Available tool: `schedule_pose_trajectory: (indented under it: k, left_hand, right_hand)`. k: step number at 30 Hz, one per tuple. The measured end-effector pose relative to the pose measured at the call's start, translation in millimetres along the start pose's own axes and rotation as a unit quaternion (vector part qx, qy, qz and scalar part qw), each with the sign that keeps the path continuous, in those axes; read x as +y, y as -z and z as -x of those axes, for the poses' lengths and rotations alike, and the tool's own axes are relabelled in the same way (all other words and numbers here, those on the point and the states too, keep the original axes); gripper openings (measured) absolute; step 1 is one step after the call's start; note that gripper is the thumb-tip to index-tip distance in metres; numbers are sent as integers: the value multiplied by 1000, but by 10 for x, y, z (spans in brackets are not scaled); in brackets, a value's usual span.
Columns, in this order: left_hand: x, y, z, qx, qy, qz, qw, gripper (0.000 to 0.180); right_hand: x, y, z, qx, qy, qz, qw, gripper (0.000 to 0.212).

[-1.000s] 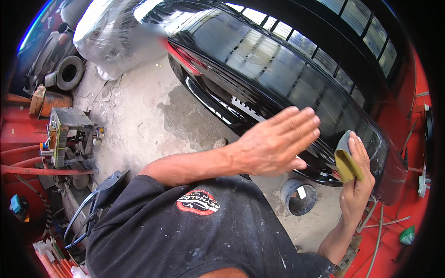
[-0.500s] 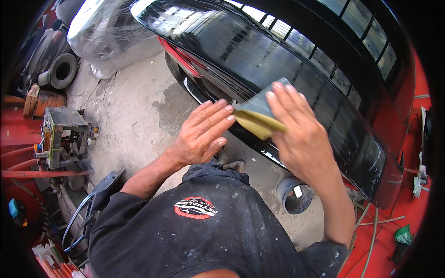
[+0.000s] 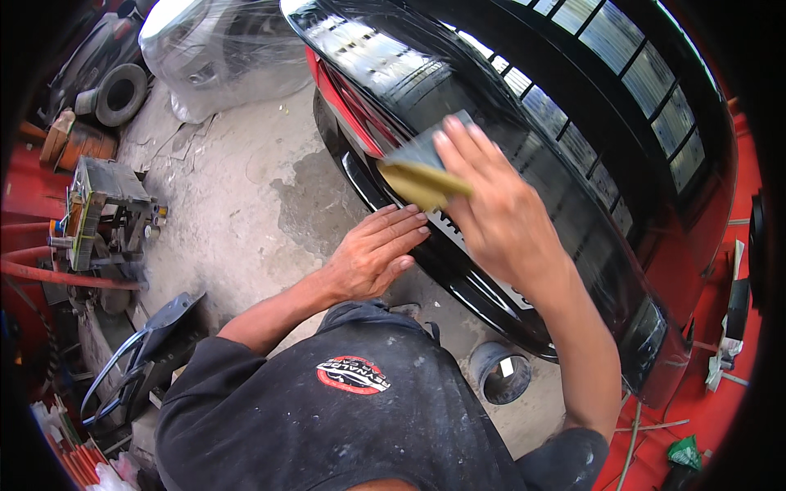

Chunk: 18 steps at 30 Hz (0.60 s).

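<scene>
My right hand (image 3: 495, 209) grips a folded sheet (image 3: 422, 176), grey on one face and olive-yellow on the other, over a black car's glossy rear lid (image 3: 409, 78). One end of the sheet flares out past the fingers toward the red tail light (image 3: 344, 106). Whether it is paper or cloth, I cannot tell. My left hand (image 3: 372, 254) holds nothing. Its fingers are stretched out side by side, the tips at the black bumper (image 3: 483, 290) just below the sheet. Part of a number plate (image 3: 450, 229) shows between the hands.
A dark bucket (image 3: 501, 376) stands on the concrete floor below the bumper. On the left are a metal stand (image 3: 106, 204), a tyre (image 3: 123, 94) and a loose dark part (image 3: 151, 348). A plastic-wrapped vehicle (image 3: 221, 57) stands at the far left.
The view has shifted, with the car now farther right in it. My right hand and the sheet have moved left and up along the lid. My left hand sits lower relative to the sheet.
</scene>
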State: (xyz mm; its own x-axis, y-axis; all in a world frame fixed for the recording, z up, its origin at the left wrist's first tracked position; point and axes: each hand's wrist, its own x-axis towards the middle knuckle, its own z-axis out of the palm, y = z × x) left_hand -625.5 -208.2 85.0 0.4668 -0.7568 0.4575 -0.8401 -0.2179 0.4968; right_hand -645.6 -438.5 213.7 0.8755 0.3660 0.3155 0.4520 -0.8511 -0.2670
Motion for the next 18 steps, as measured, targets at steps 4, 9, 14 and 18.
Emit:
schedule_pose_trajectory:
  k: [4,9,14,18]
  left_hand:
    - [-62,-39,-61,-6,-11,8,1000,42]
    - [-223,-67,112,-8,30,21,999,42]
    - [-255,-47,117,-27,20,23,999,41]
    - [-378,43,212,-5,47,20,999,41]
  right_hand:
    - [53,-173,-299,32,39,7,999,53]
    - [5,-167,-338,37,57,48,997,54]
    - [1,-207,-655,35,83,53,995,56]
    - [11,-141,-438,13,72,41,996,57]
